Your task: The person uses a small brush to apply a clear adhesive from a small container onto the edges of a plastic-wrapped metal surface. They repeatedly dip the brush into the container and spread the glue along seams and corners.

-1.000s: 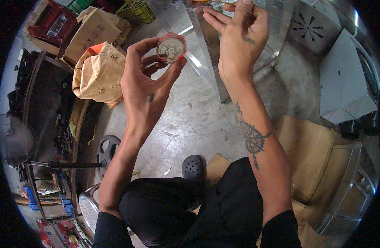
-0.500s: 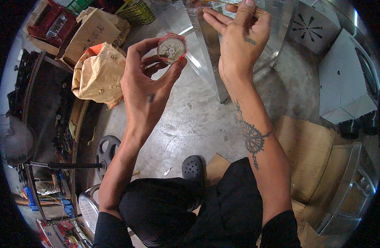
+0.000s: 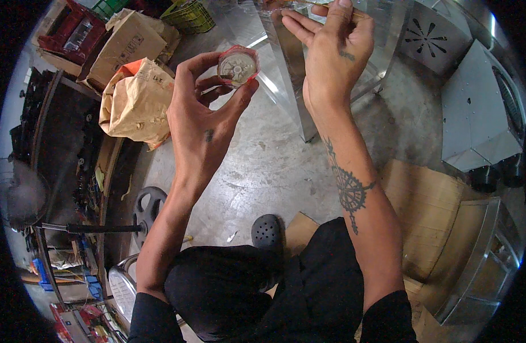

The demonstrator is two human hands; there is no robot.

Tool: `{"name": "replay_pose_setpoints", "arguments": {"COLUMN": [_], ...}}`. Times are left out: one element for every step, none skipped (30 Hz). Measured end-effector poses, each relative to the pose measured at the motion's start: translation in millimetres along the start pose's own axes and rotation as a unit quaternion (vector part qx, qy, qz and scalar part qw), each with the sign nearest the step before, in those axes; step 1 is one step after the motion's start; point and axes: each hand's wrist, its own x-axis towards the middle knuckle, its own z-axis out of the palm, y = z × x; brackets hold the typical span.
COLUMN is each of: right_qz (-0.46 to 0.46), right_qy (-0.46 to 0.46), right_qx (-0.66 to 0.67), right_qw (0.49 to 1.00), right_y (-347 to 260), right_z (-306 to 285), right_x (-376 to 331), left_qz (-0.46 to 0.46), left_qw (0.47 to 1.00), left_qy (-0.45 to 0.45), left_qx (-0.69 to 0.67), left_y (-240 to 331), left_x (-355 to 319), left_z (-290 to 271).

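My left hand (image 3: 203, 108) is closed round a small clear faceted cup (image 3: 238, 67) with a reddish edge. Its round, patterned base faces me, and thumb and fingers grip it from the sides. At the upper edge, my right hand (image 3: 338, 48) pinches a thin brown stick (image 3: 363, 12) between thumb and forefinger, while its other fingers stretch to the left. The stick runs leftward above a shiny metal table frame (image 3: 288, 63). What its left end touches is too near the picture's rim to make out.
A crumpled paper sack (image 3: 138, 108), cardboard box (image 3: 128, 46) and red crate (image 3: 74, 34) stand at the left. A fan (image 3: 26, 191) is at the far left. Grey metal housings (image 3: 480, 108) and flattened cardboard (image 3: 420, 211) lie right. A dark clog (image 3: 267, 233) rests on the concrete floor.
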Motion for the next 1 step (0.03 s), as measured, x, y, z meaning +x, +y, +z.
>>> {"name": "replay_pose_setpoints", "arguments": {"right_qz": [0.0], "right_qy": [0.0], "right_qx": [0.0], "right_qw": [1.0], "right_y": [-0.2], "right_z": [-0.1], "right_x": [0.1], "left_qz": [-0.006], "left_qw": [1.0], "left_qy": [-0.001], "left_qx": [0.005], "left_y": [0.7], "left_x": [-0.2], "left_z": [-0.1]}}
